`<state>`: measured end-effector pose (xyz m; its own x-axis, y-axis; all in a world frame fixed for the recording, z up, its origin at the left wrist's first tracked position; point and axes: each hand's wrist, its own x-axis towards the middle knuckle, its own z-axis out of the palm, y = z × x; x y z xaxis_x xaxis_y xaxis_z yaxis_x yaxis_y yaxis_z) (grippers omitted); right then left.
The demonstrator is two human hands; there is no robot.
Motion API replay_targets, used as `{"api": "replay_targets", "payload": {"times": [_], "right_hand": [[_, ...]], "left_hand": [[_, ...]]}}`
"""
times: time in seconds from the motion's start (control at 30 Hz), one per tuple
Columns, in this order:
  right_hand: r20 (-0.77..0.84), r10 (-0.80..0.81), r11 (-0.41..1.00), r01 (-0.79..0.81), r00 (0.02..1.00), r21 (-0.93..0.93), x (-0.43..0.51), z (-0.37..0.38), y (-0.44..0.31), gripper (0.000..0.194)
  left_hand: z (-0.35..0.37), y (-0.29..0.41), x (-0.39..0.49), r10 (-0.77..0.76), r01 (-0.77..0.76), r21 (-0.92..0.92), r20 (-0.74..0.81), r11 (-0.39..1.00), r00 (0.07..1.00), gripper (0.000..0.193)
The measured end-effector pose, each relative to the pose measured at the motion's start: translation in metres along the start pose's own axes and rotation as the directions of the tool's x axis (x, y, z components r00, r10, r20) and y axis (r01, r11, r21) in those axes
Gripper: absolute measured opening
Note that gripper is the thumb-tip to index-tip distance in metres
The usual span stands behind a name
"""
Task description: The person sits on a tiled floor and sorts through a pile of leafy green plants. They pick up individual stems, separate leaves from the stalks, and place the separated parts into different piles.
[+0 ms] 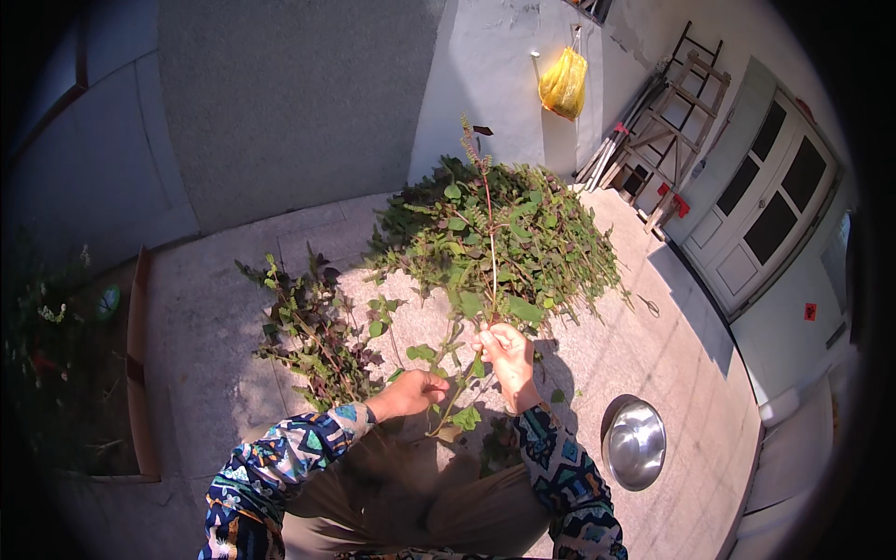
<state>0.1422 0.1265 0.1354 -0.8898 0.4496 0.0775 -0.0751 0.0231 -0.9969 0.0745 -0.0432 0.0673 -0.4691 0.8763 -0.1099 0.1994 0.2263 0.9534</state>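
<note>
My right hand (505, 357) grips a long leafy plant stem (493, 259) with a reddish upper part and a seed spike at its tip. The stem's lower part slants down to the left, bearing a few green leaves. My left hand (413, 394) is beside that lower part, its fingers bent close together; whether they pinch a leaf or stalk I cannot tell. Beyond my hands lies a large heap of cut leafy stems (518, 224). A smaller pile of stems (315, 336) with green and purplish leaves lies to the left.
A shiny metal bowl (635, 445) rests on the paving at the right. Scissors (649, 306) lie right of the heap. A wooden ladder-like frame (675, 133) and poles lean by the wall. A yellow bag (564, 82) hangs there. At left is a planted bed with a raised edge (137, 364).
</note>
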Motion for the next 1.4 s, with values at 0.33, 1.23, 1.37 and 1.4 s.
{"api": "replay_targets", "payload": {"times": [0.33,1.23,1.37,1.4], "right_hand": [[0.015,-0.056,0.994,0.057,0.998,-0.089,-0.001,-0.012,0.029,0.014],[0.638,0.319,0.776,0.194,0.701,-0.601,0.131,0.117,0.208,0.015],[0.444,0.671,0.388,0.228,0.594,-0.893,0.029,0.176,0.283,0.034],[0.414,0.655,0.385,0.192,0.632,-0.903,0.015,0.186,0.286,0.028]], "left_hand": [[-0.072,0.031,-0.016,0.112,-0.106,-0.133,0.036,0.985,0.993,0.022],[-0.042,-0.244,-0.110,-0.627,0.046,-0.898,-0.269,0.438,0.731,0.023],[-0.031,-0.249,-0.097,-0.555,0.142,-0.836,-0.216,0.531,0.803,0.034],[-0.027,-0.254,-0.101,-0.586,0.162,-0.854,-0.190,0.495,0.788,0.037]]}}
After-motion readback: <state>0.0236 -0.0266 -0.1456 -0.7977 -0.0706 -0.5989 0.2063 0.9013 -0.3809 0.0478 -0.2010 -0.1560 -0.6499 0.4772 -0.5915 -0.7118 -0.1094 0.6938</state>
